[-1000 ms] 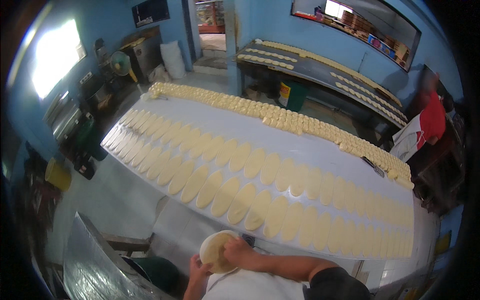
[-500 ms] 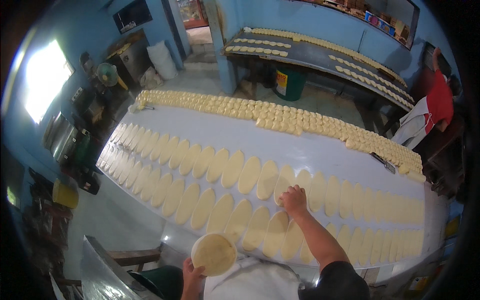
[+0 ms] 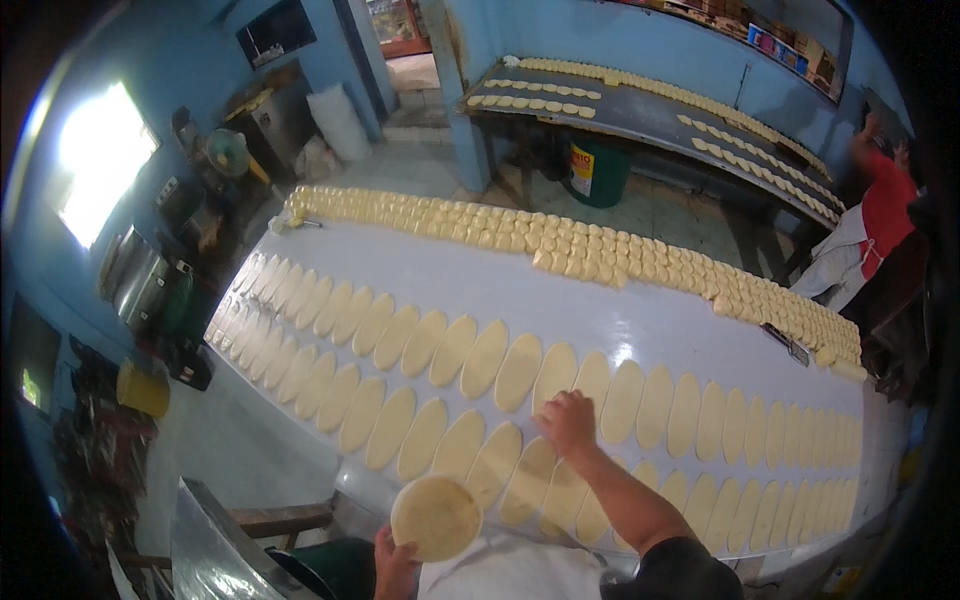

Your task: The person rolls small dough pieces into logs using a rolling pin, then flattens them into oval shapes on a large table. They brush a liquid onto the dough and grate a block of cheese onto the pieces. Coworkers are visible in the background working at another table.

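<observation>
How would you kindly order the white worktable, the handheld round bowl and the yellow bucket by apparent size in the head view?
1. White worktable
2. Round bowl
3. Yellow bucket (farther from the camera)

From my end: widest lane on the desk (image 3: 450, 265) is the bare strip between the far bank of dough lumps (image 3: 580, 240) and the flat dough ovals (image 3: 518, 372). A flat tool (image 3: 785, 343) intrudes toward its right end. Among the two rows of ovals I see only thin gaps between neighbours. Right hand (image 3: 568, 422) plugs the narrow channel between rows; its forearm (image 3: 635, 505) bars a low sideways pass over the near row. Bowl (image 3: 437, 517) in left hand (image 3: 395, 562) obstructs the near edge.
</observation>
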### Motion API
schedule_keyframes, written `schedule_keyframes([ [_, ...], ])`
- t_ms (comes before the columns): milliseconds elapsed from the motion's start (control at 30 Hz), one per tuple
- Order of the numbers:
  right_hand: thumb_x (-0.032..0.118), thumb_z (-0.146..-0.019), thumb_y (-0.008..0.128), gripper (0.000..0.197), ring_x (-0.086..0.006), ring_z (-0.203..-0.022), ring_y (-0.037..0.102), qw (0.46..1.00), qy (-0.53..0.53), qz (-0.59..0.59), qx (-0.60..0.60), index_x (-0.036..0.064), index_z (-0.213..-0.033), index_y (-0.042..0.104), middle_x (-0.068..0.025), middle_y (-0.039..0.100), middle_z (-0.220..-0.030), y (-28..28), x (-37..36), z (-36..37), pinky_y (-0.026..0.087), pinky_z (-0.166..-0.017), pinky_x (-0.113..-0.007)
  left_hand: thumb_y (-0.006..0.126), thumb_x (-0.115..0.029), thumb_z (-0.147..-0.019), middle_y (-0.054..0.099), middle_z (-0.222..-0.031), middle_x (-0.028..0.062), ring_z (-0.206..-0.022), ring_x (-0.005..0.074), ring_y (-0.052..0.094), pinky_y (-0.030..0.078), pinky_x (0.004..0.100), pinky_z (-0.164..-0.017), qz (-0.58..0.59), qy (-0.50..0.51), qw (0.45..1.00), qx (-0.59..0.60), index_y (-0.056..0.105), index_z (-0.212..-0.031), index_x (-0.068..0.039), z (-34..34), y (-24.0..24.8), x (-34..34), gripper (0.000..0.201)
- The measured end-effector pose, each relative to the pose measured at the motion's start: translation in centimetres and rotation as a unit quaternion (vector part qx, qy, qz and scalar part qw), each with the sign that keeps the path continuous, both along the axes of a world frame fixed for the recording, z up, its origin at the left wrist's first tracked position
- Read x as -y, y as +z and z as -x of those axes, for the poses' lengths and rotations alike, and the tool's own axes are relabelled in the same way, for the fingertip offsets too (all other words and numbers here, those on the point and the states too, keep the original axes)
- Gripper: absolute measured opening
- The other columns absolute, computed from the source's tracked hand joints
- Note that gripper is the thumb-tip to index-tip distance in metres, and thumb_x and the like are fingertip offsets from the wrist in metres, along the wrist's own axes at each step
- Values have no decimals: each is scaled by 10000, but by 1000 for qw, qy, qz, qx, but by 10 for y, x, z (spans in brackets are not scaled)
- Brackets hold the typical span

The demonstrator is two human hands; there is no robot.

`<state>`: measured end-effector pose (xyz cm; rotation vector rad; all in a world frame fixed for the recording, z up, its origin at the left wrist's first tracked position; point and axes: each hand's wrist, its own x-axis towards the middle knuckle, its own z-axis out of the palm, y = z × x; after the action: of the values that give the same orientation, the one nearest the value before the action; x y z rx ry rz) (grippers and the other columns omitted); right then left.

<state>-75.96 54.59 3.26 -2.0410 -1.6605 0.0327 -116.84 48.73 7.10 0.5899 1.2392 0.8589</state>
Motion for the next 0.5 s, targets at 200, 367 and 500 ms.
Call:
schedule_keyframes([
  [200,233,-747,657,83,-224,-858,601,965,252,48,46,180,-689,684,-7,617,-740,70,27,144,452,-703,-409,667,-50,-767,558,-1258,181,-1098,325,643,598,442,-816,16,-56,998,-23,350,-1375,-57,-13,18,-24,685],
  [367,196,-748,663,110,-239,-945,619,933,313,147,104,135,-780,749,-58,674,-857,76,28,169,467,-766,-405,695,-60,-753,540,-1270,199,-1104,329,629,588,453,-835,16,-80,996,-21,347,-1378,-55,-12,28,-37,716],
  [500,195,-753,653,111,-240,-933,629,928,324,169,78,174,-787,756,-21,670,-835,88,19,165,473,-777,-405,739,-74,-733,534,-1249,196,-1101,327,617,584,460,-842,20,-86,996,-2,336,-1388,-43,-2,18,-45,770],
])
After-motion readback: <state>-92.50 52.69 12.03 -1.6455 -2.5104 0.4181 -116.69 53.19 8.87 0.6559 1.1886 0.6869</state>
